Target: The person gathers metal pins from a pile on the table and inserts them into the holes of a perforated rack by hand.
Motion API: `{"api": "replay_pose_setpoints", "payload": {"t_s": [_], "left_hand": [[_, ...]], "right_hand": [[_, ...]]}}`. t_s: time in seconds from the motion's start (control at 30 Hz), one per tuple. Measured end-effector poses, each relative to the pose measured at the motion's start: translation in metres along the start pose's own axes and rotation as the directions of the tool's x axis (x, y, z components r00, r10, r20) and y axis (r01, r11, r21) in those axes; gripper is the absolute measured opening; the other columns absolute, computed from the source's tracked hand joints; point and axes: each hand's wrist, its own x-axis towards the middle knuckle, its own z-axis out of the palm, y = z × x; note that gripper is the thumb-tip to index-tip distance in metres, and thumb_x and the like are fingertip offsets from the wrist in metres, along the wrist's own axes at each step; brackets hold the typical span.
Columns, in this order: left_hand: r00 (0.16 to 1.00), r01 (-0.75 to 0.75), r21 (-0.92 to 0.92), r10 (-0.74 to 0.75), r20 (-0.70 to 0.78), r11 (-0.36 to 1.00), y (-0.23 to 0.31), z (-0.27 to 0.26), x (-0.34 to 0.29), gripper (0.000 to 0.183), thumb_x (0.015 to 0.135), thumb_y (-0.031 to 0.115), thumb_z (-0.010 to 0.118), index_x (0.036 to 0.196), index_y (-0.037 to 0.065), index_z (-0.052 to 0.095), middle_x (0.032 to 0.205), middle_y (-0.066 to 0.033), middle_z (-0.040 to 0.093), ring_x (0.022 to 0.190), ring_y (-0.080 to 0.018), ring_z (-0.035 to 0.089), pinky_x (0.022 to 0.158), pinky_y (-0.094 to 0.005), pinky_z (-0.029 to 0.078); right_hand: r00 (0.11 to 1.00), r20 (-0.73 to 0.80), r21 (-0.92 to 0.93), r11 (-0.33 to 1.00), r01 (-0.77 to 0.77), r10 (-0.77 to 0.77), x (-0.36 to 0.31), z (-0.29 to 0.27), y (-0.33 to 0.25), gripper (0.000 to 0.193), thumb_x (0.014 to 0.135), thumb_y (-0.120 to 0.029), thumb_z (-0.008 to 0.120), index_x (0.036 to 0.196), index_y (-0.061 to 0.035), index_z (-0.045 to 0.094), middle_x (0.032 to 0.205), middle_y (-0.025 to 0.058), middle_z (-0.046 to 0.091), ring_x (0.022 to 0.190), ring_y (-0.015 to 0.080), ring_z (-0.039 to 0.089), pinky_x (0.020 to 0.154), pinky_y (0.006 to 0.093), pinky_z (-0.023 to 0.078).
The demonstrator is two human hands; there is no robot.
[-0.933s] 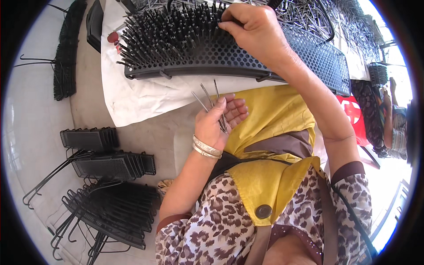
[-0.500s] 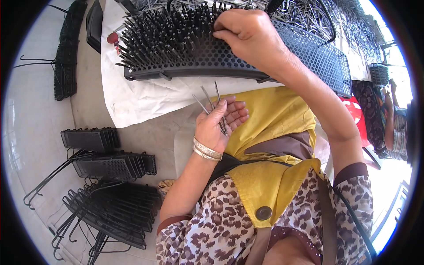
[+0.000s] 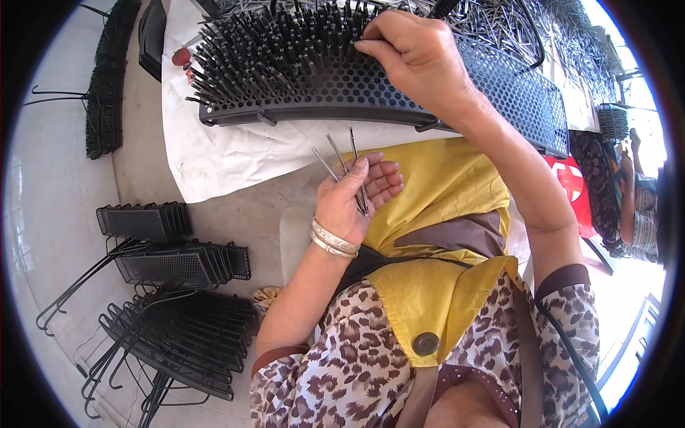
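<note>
My left hand (image 3: 357, 189) is closed round a few thin metal rods (image 3: 335, 150), held over my lap with their ends fanned out past the thumb. Ahead of it lies a long black perforated rack (image 3: 399, 100), its left half packed with upright dark rods (image 3: 271, 57). My right hand (image 3: 417, 53) reaches over the rack at the edge of that packed part. Its thumb and forefinger are pinched together at the rods; whatever is between them is too hidden to make out. The holes to the right of this hand are bare.
A heap of loose rods (image 3: 492, 28) lies behind the rack on a white cloth (image 3: 214, 160). Stacks of black racks with hooked wires (image 3: 178, 335) stand on the floor at left. Another rack (image 3: 107, 85) filled with rods is at far left. Another person (image 3: 635, 207) sits at far right.
My right hand has shifted slightly right along the rack, still pinched. The left hand stays almost where it was with its rods.
</note>
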Motion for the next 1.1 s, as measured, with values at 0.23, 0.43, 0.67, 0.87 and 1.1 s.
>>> {"api": "replay_pose_setpoints", "payload": {"t_s": [0.23,0.43,0.67,0.87,1.1], "left_hand": [[1.000,0.004,0.002,-0.004,-0.008,1.000,0.000,0.000,0.000,0.029,0.085,0.018,0.044,0.100,-0.006,0.045,0.092,-0.0191,0.054,0.082,-0.0276,0.055,0.076,-0.0380,0.046],[1.000,0.010,-0.002,-0.010,0.002,1.000,0.001,0.002,0.000,0.028,0.085,0.018,0.043,0.099,-0.006,0.045,0.092,-0.0191,0.054,0.082,-0.0273,0.056,0.075,-0.0380,0.046],[0.999,0.036,0.032,-0.037,0.016,0.999,0.000,0.002,0.001,0.028,0.084,0.018,0.045,0.099,-0.006,0.045,0.090,-0.0186,0.055,0.079,-0.0268,0.057,0.072,-0.0374,0.048],[0.999,0.041,0.058,-0.042,0.013,0.997,0.000,0.000,0.002,0.029,0.084,0.019,0.046,0.099,-0.005,0.045,0.090,-0.0187,0.055,0.078,-0.0266,0.057,0.071,-0.0369,0.048],[0.998,0.045,0.055,-0.047,0.030,0.997,0.002,-0.001,0.001,0.028,0.084,0.018,0.046,0.099,-0.006,0.045,0.090,-0.0187,0.055,0.078,-0.0258,0.057,0.070,-0.0361,0.049]], "right_hand": [[0.999,-0.048,-0.048,0.999,0.023,-0.026,0.014,-0.007,-0.010,0.014,0.065,-0.002,0.056,0.059,0.0014,0.044,0.056,0.0181,0.048,0.059,0.0363,0.051,0.051,0.0399,0.039],[0.986,-0.028,0.041,0.985,-0.165,0.166,0.006,-0.017,-0.009,0.011,0.066,-0.003,0.059,0.063,0.0008,0.049,0.058,0.0177,0.050,0.057,0.0343,0.053,0.048,0.0355,0.041],[0.995,0.101,-0.039,0.999,-0.013,0.016,0.011,-0.019,-0.006,0.014,0.065,-0.005,0.059,0.061,0.0019,0.047,0.057,0.0180,0.049,0.058,0.0350,0.052,0.051,0.0390,0.041],[0.975,0.215,-0.040,0.998,-0.050,0.057,0.018,-0.016,-0.001,0.015,0.067,-0.007,0.059,0.061,0.0020,0.048,0.057,0.0190,0.049,0.059,0.0352,0.052,0.053,0.0393,0.041],[0.974,-0.144,0.188,0.961,0.201,-0.176,0.012,-0.019,-0.002,0.010,0.067,-0.006,0.060,0.069,0.0019,0.054,0.059,0.0171,0.052,0.057,0.0315,0.054,0.051,0.0337,0.042]]}}
